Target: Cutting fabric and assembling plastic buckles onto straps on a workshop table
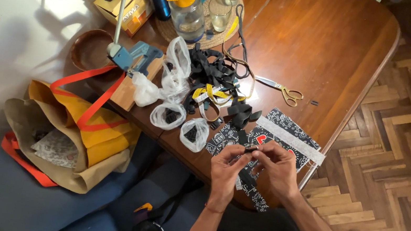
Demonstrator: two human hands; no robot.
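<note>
We see gold-handled scissors (pixel 287 93) on the wooden table (pixel 320 46), a red-capped bottle (pixel 185 4) beside two glasses (pixel 220 12), and a paper bag (pixel 68 134) with orange straps.

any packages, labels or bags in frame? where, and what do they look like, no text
Cardboard box: table's far left corner, tan with printed side.
Clear plastic bags: table's left edge, several, crumpled, some holding dark bits.
Paper bag: left on blue seat, brown and yellow, orange handles.
Hands: pinching a small black piece, no packaging.
</note>
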